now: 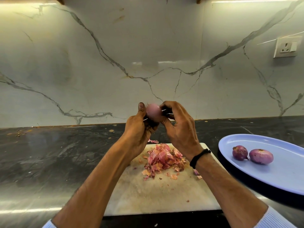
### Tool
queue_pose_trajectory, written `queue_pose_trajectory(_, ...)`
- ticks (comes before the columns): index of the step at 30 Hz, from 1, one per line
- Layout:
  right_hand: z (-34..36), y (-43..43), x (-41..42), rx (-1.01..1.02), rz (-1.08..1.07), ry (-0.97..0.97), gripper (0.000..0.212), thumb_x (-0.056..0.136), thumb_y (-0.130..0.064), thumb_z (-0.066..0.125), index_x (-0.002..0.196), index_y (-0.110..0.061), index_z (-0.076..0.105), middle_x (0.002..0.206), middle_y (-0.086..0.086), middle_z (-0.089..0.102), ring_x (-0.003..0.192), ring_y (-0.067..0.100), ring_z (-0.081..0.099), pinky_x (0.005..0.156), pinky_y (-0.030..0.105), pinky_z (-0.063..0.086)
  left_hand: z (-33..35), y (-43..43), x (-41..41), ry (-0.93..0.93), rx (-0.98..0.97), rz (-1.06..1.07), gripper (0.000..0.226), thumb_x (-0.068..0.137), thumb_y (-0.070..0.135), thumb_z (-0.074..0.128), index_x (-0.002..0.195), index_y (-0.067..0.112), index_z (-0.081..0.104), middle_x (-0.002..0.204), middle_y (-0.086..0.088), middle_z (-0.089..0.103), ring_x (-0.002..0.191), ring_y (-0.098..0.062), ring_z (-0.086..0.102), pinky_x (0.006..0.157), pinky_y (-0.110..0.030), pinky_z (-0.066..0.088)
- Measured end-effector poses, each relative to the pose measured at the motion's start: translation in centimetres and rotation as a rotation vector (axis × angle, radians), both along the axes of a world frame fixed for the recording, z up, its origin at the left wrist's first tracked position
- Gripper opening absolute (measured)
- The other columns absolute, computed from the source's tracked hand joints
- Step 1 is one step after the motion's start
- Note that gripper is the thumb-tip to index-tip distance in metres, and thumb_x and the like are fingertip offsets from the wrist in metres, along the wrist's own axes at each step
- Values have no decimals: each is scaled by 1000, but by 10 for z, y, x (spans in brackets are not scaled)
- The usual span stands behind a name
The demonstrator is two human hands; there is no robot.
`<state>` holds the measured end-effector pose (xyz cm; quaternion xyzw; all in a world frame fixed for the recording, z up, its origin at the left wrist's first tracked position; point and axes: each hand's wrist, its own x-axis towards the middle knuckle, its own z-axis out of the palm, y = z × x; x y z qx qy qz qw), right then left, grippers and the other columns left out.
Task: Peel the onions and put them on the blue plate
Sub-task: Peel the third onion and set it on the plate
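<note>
Pale blue sleeve cuffs [49, 225] are seen at the bottom edge, and both forearms are raised over a white cutting board [148, 195] on the dark countertop [49, 153]. A pale pink onion [153, 110] is held up before the marble wall. It is gripped from below by the left hand [138, 129], thumb upright beside it, and pinched at its right side by the curled fingers of the right hand [179, 127]. Pink skins [162, 159] are heaped on the board beneath. Further right, two purple onions [240, 152] lie side by side on the blue plate [279, 178].
</note>
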<state>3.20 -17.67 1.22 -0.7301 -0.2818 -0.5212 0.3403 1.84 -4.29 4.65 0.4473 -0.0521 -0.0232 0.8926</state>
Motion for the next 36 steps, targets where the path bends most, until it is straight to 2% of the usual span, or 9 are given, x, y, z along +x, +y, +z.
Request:
queue_pose_trajectory(2, 0, 0, 0, -9, -13, -8, 27, 90, -8, 72, 115, -4, 61, 111, 7, 63, 99, 14, 63, 89, 22, 54, 0, 0, 0, -2, -8, -2, 49, 101, 41, 46, 118, -2, 61, 97, -17, 68, 78, -18, 67, 73, -29, 58)
queue_pose_trajectory(6, 0, -1, 3, -21, -62, -48, 14, 89, -6, 72, 101, -3, 64, 102, 8, 63, 92, 16, 61, 83, 21, 53, 2, -1, -1, -9, -12, -11, 45, 103, 40, 45, 111, -1, 62, 88, -14, 69, 73, -16, 68, 73, -28, 60)
queue_pose_trajectory(12, -1, -3, 4, 68, -92, -23, 7, 91, 0, 67, 96, -1, 62, 92, 8, 63, 83, 15, 59, 74, 23, 51, 3, 3, -1, 25, 12, 20, 37, 109, 28, 39, 121, -1, 59, 102, -21, 67, 88, -23, 63, 75, -27, 58)
queue_pose_trajectory(16, 2, -2, -1, 88, -38, 27, 26, 91, -7, 70, 116, -5, 63, 105, 6, 66, 93, 12, 63, 86, 19, 54, 6, 6, -4, 13, -20, 26, 29, 108, 12, 34, 111, 1, 61, 105, -21, 67, 91, -24, 64, 80, -29, 57)
queue_pose_trajectory(20, 2, 1, -1, 21, -39, 24, 42, 84, -13, 80, 121, -7, 61, 105, 5, 65, 90, 10, 61, 83, 11, 51, 5, 6, -5, -71, 43, 15, 33, 107, 8, 34, 112, 5, 67, 114, -19, 68, 93, -22, 64, 72, -25, 56)
queue_pose_trajectory(24, 1, -1, -1, 10, -61, -5, 36, 86, -9, 77, 118, -6, 61, 108, 7, 63, 93, 13, 61, 86, 12, 49, 5, 6, -8, -114, 111, 17, 26, 104, 27, 49, 104, 7, 67, 107, -17, 70, 92, -23, 68, 84, -30, 59)
queue_pose_trajectory(28, 0, -2, -1, -39, -103, -31, 29, 88, -5, 74, 116, -6, 64, 107, 7, 62, 93, 15, 62, 86, 17, 51, 4, 6, -6, -189, 137, 3, 26, 101, 25, 54, 96, 7, 72, 85, -7, 77, 85, -18, 69, 83, -29, 60)
queue_pose_trajectory(33, -1, -3, 1, -45, -135, -62, 14, 89, 0, 71, 101, -4, 65, 102, 7, 63, 92, 13, 59, 86, 9, 46, 5, 4, -4, -141, 59, -14, 33, 103, 25, 50, 102, -3, 67, 92, -16, 75, 83, -20, 71, 83, -31, 61)
queue_pose_trajectory(36, 0, -2, 1, 32, -117, -48, 13, 90, 0, 70, 98, -4, 62, 96, 6, 64, 88, 12, 59, 82, 16, 50, 5, 4, -3, -86, 4, 2, 28, 107, 16, 44, 100, -3, 64, 97, -19, 75, 97, -28, 72, 83, -36, 62)
